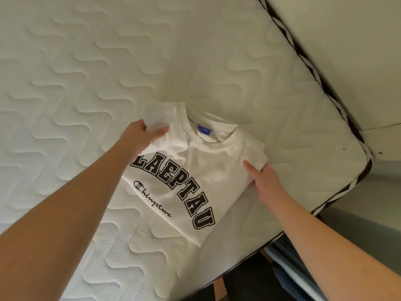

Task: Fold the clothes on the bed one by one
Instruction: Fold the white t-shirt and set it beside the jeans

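A white T-shirt (201,170) with black arched block letters and a blue neck label lies folded into a narrow shape on the quilted mattress (108,61), near its front right corner. My left hand (141,135) grips a bunched piece of the shirt's fabric at its left shoulder, lifted slightly off the bed. My right hand (264,181) holds the shirt's right folded edge, thumb on top and fingers tucked under the cloth.
The mattress edge with black-and-white trim (338,105) runs along the right and meets a pale wall (347,40). Below the front edge show a dark floor gap and blue-grey fabric (288,268). Wide bare mattress extends left and behind the shirt.
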`<state>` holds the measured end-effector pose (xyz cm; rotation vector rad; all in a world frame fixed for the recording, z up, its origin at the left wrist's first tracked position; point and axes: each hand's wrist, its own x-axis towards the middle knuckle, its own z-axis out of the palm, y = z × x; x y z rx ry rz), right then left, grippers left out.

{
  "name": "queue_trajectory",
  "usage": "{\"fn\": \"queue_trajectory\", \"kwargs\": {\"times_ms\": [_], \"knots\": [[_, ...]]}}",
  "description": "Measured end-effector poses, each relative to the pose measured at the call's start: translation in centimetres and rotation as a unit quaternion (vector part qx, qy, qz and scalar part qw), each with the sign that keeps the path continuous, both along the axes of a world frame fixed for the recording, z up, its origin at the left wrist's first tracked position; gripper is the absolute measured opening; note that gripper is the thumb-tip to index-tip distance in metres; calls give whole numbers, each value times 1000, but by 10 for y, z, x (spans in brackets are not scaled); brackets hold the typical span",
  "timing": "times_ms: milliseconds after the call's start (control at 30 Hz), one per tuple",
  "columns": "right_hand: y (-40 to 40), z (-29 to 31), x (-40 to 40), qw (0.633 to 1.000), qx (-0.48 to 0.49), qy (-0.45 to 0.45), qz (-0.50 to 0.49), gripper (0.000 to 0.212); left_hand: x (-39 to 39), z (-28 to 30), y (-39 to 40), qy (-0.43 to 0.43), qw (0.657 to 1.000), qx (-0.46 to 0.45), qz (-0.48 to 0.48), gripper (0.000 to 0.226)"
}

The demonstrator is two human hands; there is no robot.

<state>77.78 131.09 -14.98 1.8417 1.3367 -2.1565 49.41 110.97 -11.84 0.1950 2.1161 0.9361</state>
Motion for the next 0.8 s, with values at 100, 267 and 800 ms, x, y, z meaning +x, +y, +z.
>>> {"fn": "queue_trajectory", "kwargs": {"times_ms": [100, 267, 800], "knots": [[-11, -11, -4, 999, 17, -21, -25, 43, -13, -10, 4, -74, 997, 0, -1, 50], [-22, -10, -4, 996, 17, -5, -88, 26, -14, -7, 11, -115, 993, 13, -3, 48], [-3, 145, 14, 963, -85, 233, 106, 30, 114, 122, -115, -109, 931, 239, 253, 47]]}}
